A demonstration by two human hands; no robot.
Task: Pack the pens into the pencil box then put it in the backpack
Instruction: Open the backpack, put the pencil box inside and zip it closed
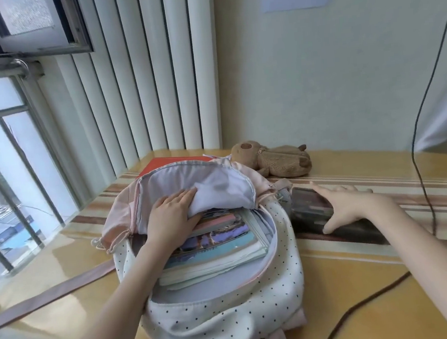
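Observation:
A white backpack [232,314] with black dots lies open on the table, with several books [217,250] stacked inside. My left hand [170,216] reaches into the opening, its fingers tucked under the pale lining of the top flap [218,186] and holding it up. Just right of the backpack lies a dark pencil box [307,204]. My right hand [350,208] spans the box, thumb on its near edge and fingers over its far edge. No loose pens are visible.
A brown plush toy [279,160] lies behind the backpack, next to a red book [166,163]. A black cable [421,176] hangs down at the right and runs across the table. The backpack's strap [50,292] trails left. A radiator and a window stand behind.

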